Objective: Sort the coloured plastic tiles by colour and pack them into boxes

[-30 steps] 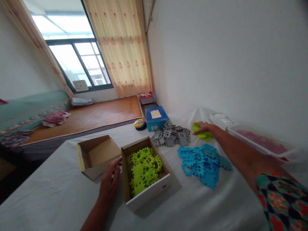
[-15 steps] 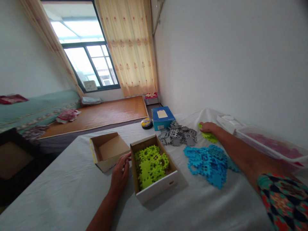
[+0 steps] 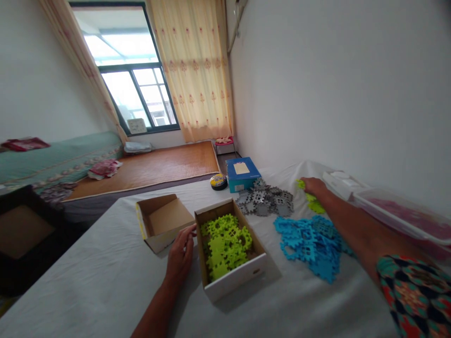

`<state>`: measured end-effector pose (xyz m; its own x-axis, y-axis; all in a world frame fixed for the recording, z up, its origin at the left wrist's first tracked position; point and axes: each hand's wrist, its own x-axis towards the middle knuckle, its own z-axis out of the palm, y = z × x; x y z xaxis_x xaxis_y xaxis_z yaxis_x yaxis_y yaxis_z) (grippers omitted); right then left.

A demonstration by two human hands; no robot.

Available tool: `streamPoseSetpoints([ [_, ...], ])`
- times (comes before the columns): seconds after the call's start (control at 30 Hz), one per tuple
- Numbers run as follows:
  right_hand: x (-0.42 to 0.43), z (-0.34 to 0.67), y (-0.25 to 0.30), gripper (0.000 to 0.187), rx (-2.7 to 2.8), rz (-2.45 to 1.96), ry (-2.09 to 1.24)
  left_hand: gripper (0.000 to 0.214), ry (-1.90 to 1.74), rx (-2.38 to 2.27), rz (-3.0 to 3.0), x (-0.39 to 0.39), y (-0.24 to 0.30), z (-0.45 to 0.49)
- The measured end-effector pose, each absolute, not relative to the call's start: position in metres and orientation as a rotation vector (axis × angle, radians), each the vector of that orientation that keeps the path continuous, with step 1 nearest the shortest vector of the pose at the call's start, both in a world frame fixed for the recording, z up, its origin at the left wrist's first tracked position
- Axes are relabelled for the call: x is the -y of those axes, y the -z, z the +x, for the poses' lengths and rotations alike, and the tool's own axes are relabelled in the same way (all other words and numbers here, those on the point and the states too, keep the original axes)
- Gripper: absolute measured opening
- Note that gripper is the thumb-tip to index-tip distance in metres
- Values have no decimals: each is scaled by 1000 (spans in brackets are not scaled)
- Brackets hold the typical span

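Note:
My right hand [image 3: 313, 187] reaches out over the far right of the white sheet, its fingers closed on a yellow-green interlocking plastic piece [image 3: 300, 184]. More yellow-green pieces [image 3: 314, 205] show just under that hand, partly hidden by it. Beside the left wall of an open white cardboard box [image 3: 237, 280] rests my left hand [image 3: 181, 249], fingers stretched out with the tips at the wall. Inside the box lies a heap of yellow-green pieces [image 3: 225, 244]. Blue pieces [image 3: 310, 244] are piled in front of my right forearm, and grey pieces [image 3: 268, 199] lie farther back.
Left of the box stands an open carton [image 3: 165, 220], possibly its lid. Behind the grey pile are a blue box [image 3: 243, 173] and a round black-and-yellow tin [image 3: 219, 181]. A clear plastic bin [image 3: 401, 211] with pink contents runs along the wall at right.
The view has shifted slightly, so everything appears a little farther right. My right hand stays at the yellow-green pieces with a small movement, and my left hand keeps its place by the box.

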<state>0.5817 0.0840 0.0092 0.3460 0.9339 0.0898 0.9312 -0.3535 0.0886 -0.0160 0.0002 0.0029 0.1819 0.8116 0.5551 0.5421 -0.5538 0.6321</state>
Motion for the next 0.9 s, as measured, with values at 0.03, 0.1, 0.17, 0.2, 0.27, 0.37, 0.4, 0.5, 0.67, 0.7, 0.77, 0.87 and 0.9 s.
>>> streamPoseSetpoints([
  [0.03,-81,581,-9,49,-1772,2565,-211,36,-1312,-1289,2166,0,-3,-16],
  [0.1,-76,581,-8,49,-1765,2581,-246,36,-1316,-1283,2159,-1,-2,-16],
  [0.17,-70,581,-6,50,-1753,2621,-280,37,-1323,-1280,2161,-1,-2,-16],
  [0.2,-67,581,-5,50,-1745,2654,-301,37,-1324,-1281,2164,-1,-2,-16],
  [0.27,-61,581,-7,50,-1721,2738,-342,37,-1324,-1288,2172,0,-2,-15],
  [0.37,-57,581,-21,49,-1702,2891,-412,36,-1328,-1284,2174,1,-4,-14],
  [0.4,-58,578,-30,49,-1709,2936,-436,36,-1331,-1280,2171,1,-4,-14],
  [0.5,-66,550,-68,50,-1892,3035,-473,36,-1331,-1264,2170,2,-4,-13],
  [0.67,-64,417,-115,55,-2933,2743,171,36,-1331,-1257,2172,2,-4,-12],
  [0.7,-58,382,-116,55,-3111,2548,373,36,-1330,-1254,2167,2,-4,-11],
  [0.77,-42,318,-109,54,-3352,2235,521,36,-1328,-1248,2159,3,-4,-11],
  [0.87,-16,253,-91,48,-3483,1682,406,36,-1327,-1247,2149,4,-5,-9],
  [0.9,-9,244,-86,49,-3484,1530,330,37,-1330,-1247,2148,4,-5,-9],
])
